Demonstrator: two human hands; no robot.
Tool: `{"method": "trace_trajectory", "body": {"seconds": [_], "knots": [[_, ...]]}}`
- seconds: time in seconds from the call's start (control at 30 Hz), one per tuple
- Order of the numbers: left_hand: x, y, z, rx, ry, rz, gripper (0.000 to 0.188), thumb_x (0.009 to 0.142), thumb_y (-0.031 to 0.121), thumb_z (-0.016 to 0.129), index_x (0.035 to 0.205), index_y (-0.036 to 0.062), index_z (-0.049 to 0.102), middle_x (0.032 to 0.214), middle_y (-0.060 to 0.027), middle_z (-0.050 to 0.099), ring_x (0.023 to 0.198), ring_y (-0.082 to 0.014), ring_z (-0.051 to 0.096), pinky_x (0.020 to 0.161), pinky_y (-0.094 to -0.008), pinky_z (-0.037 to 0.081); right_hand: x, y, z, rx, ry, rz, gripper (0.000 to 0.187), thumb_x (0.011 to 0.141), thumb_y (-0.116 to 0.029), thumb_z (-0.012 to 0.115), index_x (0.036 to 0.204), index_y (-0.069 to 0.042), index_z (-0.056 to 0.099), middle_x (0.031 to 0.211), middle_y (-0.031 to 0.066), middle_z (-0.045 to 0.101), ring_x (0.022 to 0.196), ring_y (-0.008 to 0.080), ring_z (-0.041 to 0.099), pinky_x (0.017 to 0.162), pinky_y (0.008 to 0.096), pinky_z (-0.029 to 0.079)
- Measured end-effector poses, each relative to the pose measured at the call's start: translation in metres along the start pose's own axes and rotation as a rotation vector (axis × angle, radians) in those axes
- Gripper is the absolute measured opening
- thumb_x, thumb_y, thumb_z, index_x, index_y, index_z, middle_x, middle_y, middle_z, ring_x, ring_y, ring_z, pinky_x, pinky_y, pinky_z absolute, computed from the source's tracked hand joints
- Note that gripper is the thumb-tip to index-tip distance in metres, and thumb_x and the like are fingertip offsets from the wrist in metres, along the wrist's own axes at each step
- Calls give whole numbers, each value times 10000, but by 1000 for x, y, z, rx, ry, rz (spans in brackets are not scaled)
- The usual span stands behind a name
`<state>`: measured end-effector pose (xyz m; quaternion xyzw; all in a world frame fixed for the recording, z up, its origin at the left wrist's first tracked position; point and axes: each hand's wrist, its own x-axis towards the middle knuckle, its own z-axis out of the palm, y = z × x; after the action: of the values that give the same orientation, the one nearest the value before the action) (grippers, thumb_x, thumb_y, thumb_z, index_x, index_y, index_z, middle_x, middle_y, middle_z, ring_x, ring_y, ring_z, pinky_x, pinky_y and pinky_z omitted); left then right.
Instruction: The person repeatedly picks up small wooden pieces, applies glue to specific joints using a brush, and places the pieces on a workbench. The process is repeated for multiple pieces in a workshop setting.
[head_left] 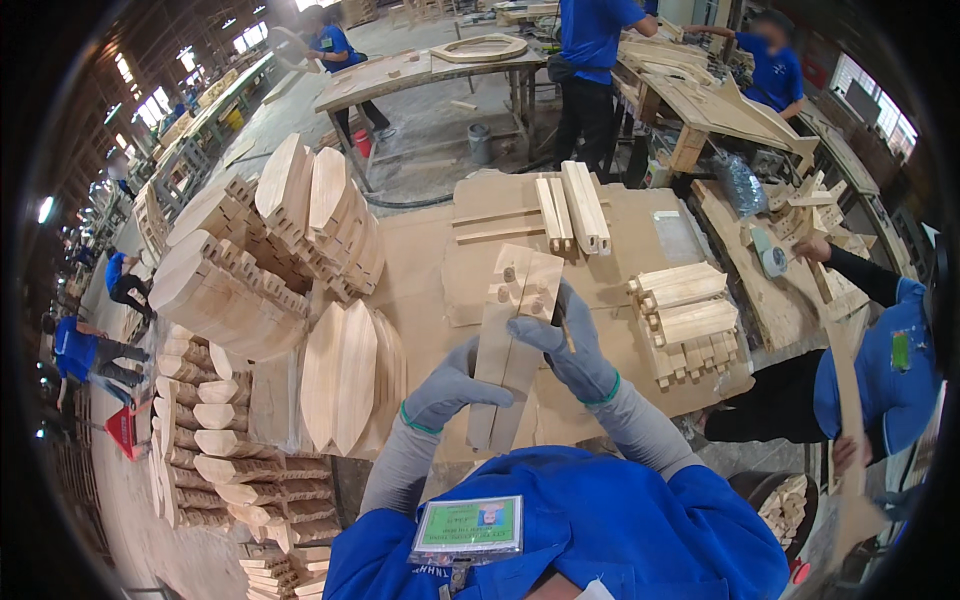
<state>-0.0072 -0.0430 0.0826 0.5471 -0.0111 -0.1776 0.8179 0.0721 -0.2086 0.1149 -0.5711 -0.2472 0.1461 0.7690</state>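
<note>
Two flat, pale wooden slats [497, 350] lie side by side in my hands, tilted above the cardboard-covered table, with several small round marks or pegs near their far end. My left hand [445, 388], in a grey glove, is closed on their near left edge. My right hand [572, 348], gloved the same way, grips their right side farther up, its thumb across the face. A thin strip of wood shows by the right fingers; whether it is held I cannot tell. Beyond my hands, several squared wooden bars [582, 208] lie on the cardboard [480, 208].
Tall stacks of curved wooden panels [230, 290] stand at the left, with more pieces [215, 430] piled lower. A stack of short tenoned bars [690, 318] lies to the right. A co-worker [875, 360] handles a long wooden piece [850, 420] at far right. Other people work beyond.
</note>
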Motion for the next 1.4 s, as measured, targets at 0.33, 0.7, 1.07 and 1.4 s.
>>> {"method": "trace_trajectory", "body": {"seconds": [0.33, 0.7, 1.07, 1.4], "knots": [[2, -7, 4, 84, 68, -42, 742, 585, 20, 758, 1265, 19, 460, 1095, -92, 598, 1004, -210, 593, 884, -337, 478, -3, 9, -6, 40, 22, -44, 514, 789, -232, 698, 1179, 37, 499, 1073, 107, 603, 959, 154, 580, 821, 287, 482], [8, -9, 56, 1025, 624, 133, 921, 614, 200, 796, 1344, -8, 276, 1237, -171, 488, 1104, -283, 529, 930, -376, 436, -2, 11, -13, -40, 196, -128, 521, 783, -159, 686, 1219, 4, 454, 1142, 99, 555, 1014, 162, 548, 858, 303, 462], [-34, -22, 5, 1194, 797, 72, 847, 597, 276, 756, 1288, 27, 336, 1071, -199, 573, 936, -354, 601, 773, -440, 478, -18, 31, -69, 411, -36, 17, 427, 971, -155, 434, 1352, -1, 318, 1161, 134, 546, 1019, 205, 578, 920, 345, 473], [-81, -57, 0, 1131, 793, -153, 796, 598, 238, 739, 1272, 43, 365, 1080, -200, 567, 963, -356, 591, 809, -439, 466, -24, 104, -141, -7, 289, 248, 128, 848, -45, 615, 950, 31, 607, 876, 81, 627, 757, 141, 625, 732, 258, 548]]}}
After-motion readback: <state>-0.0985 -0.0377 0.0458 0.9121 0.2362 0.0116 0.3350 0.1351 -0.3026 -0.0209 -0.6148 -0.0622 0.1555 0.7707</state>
